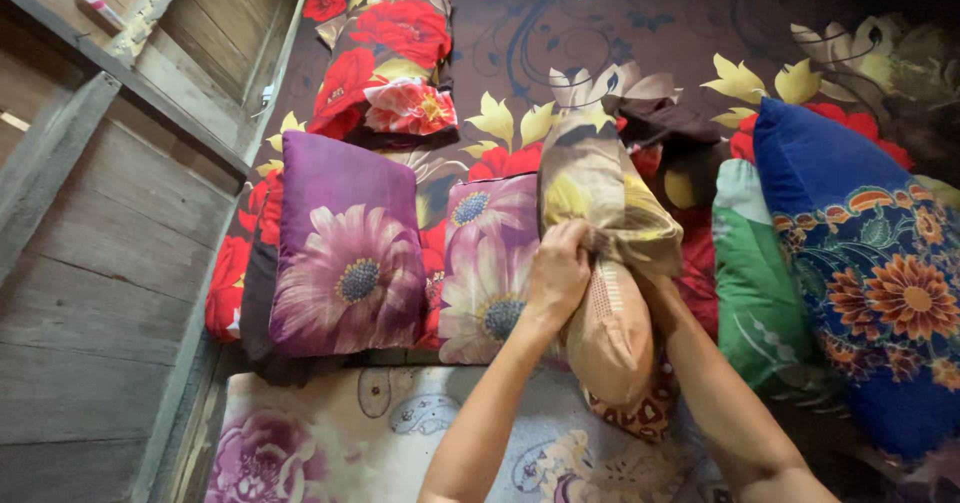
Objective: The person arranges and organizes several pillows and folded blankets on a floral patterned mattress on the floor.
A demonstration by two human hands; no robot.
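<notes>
Head view. My left hand (558,275) has its grip closed on the bunched tan floral pillowcase (600,198), which sits over a tan pillow (610,338) at the bed's (620,33) near edge; my right hand is hidden behind the fabric, so I cannot tell its grip. I judge the step as working the case along the pillow; next it needs a firm pull. Counted: two purple flower cushions (345,248), one red floral pillow (395,58), one blue cushion (870,263), one green cushion (755,283).
</notes>
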